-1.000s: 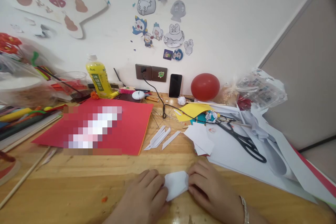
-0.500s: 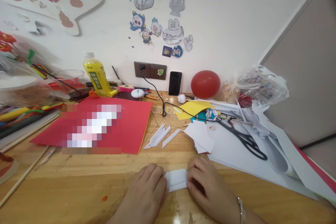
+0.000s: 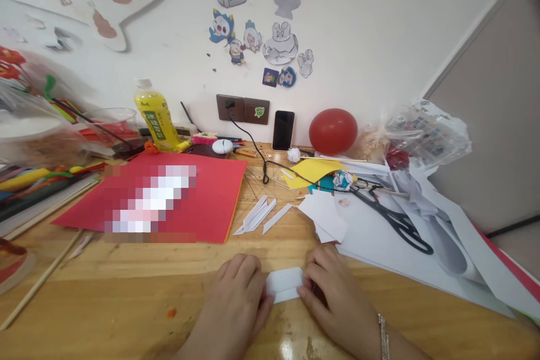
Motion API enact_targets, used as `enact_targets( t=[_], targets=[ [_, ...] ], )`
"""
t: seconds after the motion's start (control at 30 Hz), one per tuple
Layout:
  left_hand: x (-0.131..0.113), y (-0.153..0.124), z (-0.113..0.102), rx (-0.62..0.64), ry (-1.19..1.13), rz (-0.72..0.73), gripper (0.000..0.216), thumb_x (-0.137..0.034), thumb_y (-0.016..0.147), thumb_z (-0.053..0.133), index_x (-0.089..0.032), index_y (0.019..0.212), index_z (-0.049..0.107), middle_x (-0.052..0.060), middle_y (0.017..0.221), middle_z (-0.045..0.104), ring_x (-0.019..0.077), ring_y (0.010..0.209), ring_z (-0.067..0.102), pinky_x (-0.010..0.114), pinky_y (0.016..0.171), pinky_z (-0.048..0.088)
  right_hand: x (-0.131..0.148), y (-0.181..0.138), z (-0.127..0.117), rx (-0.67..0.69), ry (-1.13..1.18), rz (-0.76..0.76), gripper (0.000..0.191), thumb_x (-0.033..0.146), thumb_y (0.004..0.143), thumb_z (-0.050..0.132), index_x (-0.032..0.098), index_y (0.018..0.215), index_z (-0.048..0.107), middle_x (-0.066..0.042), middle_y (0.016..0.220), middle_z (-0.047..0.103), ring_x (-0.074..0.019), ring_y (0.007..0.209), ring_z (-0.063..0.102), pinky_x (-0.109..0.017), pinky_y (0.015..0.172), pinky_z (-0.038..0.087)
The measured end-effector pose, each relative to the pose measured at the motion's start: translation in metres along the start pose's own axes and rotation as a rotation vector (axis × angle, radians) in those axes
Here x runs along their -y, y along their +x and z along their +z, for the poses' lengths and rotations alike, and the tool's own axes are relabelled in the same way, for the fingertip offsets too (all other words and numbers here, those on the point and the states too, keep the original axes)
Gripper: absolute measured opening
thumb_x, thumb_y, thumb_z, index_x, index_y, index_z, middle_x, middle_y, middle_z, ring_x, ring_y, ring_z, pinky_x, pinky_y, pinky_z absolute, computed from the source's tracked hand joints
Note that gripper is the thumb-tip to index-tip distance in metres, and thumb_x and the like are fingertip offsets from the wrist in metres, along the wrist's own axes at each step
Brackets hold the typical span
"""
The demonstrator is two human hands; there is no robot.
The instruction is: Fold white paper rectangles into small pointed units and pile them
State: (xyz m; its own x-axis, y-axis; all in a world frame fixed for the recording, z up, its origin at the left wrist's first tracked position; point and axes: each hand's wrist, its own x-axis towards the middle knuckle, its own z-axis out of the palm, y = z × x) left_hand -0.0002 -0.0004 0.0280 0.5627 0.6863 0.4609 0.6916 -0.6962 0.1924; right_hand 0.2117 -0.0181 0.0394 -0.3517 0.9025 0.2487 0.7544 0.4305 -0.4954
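Note:
A small white piece of paper (image 3: 285, 286), folded along its near edge, lies low over the wooden table between my hands. My left hand (image 3: 238, 295) has its fingers closed on the paper's left end, the thumb at the lower corner. At the other end, my right hand (image 3: 333, 287) pinches the paper, its thumb pressed on the near right corner. Beyond the hands lie several folded white paper strips (image 3: 259, 215). A small pile of white paper pieces (image 3: 324, 216) sits just right of those strips.
Red sheets (image 3: 211, 197) cover the left of the wooden table (image 3: 139, 275). Black-handled scissors (image 3: 396, 222) rest on white paper at right. Along the wall stand a yellow drink bottle (image 3: 157, 115), a phone (image 3: 283, 130) and a red balloon (image 3: 333, 131). A cable (image 3: 265, 171) crosses the back.
My right thumb has come onto the near right corner of the paper, and my left thumb now shows at its lower left. The whole view has shifted slightly.

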Motion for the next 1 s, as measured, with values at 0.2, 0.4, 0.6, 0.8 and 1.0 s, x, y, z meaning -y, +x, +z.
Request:
enact_targets(
  t=[0.2, 0.4, 0.6, 0.8, 1.0],
  targets=[
    [-0.001, 0.000, 0.000, -0.031, 0.012, 0.020, 0.019, -0.008, 0.087, 0.043, -0.018, 0.077, 0.056, 0.005, 0.081, 0.056, 0.0233, 0.075, 0.053, 0.035, 0.064, 0.048, 0.003, 0.001, 0.000, 0.003, -0.004, 0.051, 0.020, 0.005, 0.078, 0.058, 0.019, 0.070, 0.046, -0.001, 0.081, 0.050, -0.0205, 0.081, 0.047, -0.036, 0.076, 0.037],
    [0.000, -0.005, 0.006, -0.106, 0.047, 0.261, 0.038, -0.009, 0.089, 0.049, -0.029, 0.120, 0.058, 0.010, 0.123, 0.054, 0.0303, 0.117, 0.046, 0.045, 0.090, 0.044, 0.004, 0.002, 0.000, 0.003, 0.023, 0.067, 0.018, 0.007, 0.078, 0.059, 0.021, 0.077, 0.049, -0.001, 0.084, 0.052, -0.0223, 0.083, 0.048, -0.039, 0.077, 0.038],
    [0.006, -0.007, -0.008, 0.041, 0.121, 0.349, 0.030, -0.023, 0.087, 0.058, -0.023, 0.117, 0.062, 0.011, 0.142, 0.047, 0.0349, 0.138, 0.026, 0.050, 0.102, 0.034, 0.005, 0.004, -0.002, 0.018, 0.043, 0.109, 0.021, 0.004, 0.076, 0.063, 0.020, 0.074, 0.050, -0.001, 0.083, 0.054, -0.0224, 0.084, 0.049, -0.039, 0.078, 0.039],
    [0.010, -0.007, -0.033, -0.002, 0.233, 0.429, 0.022, -0.028, 0.088, 0.056, -0.023, 0.107, 0.068, 0.008, 0.132, 0.058, 0.0321, 0.130, 0.041, 0.047, 0.105, 0.029, 0.005, 0.005, -0.003, 0.032, 0.069, 0.168, 0.021, 0.004, 0.074, 0.066, 0.020, 0.073, 0.051, -0.001, 0.083, 0.055, -0.0220, 0.084, 0.050, -0.037, 0.078, 0.039],
    [0.010, -0.008, -0.043, 0.054, 0.282, 0.417, 0.024, -0.029, 0.091, 0.054, -0.025, 0.110, 0.068, 0.004, 0.130, 0.061, 0.0284, 0.123, 0.049, 0.044, 0.105, 0.029, -0.006, 0.004, -0.008, 0.045, 0.123, 0.152, 0.020, 0.005, 0.075, 0.064, 0.020, 0.073, 0.052, -0.001, 0.083, 0.057, -0.0213, 0.085, 0.051, -0.037, 0.079, 0.041]
  ],
)
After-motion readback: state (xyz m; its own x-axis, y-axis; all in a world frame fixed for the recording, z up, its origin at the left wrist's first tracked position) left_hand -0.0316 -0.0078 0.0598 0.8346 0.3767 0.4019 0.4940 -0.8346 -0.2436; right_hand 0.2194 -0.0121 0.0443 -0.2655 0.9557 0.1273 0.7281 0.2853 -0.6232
